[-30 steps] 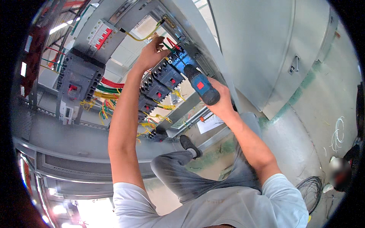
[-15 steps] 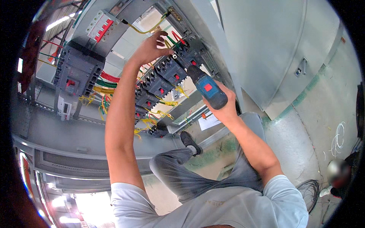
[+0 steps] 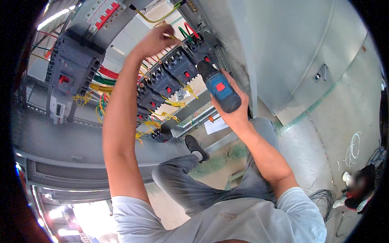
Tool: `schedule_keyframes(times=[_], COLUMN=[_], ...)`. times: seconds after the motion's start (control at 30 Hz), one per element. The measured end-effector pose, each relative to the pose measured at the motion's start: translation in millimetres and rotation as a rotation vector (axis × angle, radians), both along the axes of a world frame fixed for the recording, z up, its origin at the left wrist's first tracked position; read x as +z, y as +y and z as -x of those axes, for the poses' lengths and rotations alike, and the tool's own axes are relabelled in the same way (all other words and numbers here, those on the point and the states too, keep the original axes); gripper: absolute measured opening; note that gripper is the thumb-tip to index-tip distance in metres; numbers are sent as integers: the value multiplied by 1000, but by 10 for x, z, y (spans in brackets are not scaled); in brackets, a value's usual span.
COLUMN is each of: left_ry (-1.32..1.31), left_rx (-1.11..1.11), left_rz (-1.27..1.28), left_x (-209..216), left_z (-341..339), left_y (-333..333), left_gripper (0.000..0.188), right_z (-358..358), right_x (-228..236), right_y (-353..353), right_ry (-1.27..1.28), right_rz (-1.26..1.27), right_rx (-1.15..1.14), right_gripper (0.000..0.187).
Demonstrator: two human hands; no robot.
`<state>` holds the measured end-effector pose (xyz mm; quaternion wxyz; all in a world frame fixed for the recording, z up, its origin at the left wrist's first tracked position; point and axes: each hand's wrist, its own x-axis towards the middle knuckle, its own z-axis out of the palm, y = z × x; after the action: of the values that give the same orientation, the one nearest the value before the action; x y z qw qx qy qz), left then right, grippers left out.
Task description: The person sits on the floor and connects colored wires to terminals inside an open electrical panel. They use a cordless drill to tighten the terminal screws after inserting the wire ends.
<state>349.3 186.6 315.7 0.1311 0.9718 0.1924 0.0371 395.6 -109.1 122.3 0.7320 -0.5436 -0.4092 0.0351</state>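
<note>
My right hand (image 3: 234, 106) is wrapped round a blue and black cordless screwdriver (image 3: 222, 90) with a red patch on its back. Its bit points up and left at the upper end of a row of black circuit breakers (image 3: 180, 67). Above that same end, the fingers of my left hand (image 3: 157, 41) are pinched on a thin yellow wire (image 3: 175, 39), slightly smeared by motion. Close by, green and red wires (image 3: 189, 31) loop up from the last breaker. Whether the bit touches a screw is hard to see.
A larger black breaker (image 3: 71, 67) with thick red, green and yellow cables stands at left, below a white switch block (image 3: 104, 15). Grey cabinet doors (image 3: 291, 52) rise at right. Coiled black cable (image 3: 323, 198) lies on the floor near another person (image 3: 358, 188) at lower right.
My left fingers have gone from spread to pinched on the yellow wire, and that hand has moved up a little. My right hand keeps the screwdriver at the breakers. The whole view has shifted slightly.
</note>
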Motion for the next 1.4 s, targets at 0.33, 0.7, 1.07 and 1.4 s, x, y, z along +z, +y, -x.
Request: schedule_keyframes(times=[0.33,0.7,1.07,1.4], left_ry=[-83,-121,-76,-99], left_rx=[19,84,80,120], left_rz=[-180,-306,-263,-323], left_x=[-16,-119,-69,-138], left_z=[-14,-27,-60,-97], left_y=[-137,-375,-449,-366], left_gripper=[43,43,43,44], right_z=[29,15,44,39], right_x=[-52,-24,-189,-190], right_y=[6,-77,-98,-104], right_ry=[103,161,70,77], right_rz=[-42,-69,-63,-58], right_rx=[68,91,26,37], right_gripper=[79,68,74,72])
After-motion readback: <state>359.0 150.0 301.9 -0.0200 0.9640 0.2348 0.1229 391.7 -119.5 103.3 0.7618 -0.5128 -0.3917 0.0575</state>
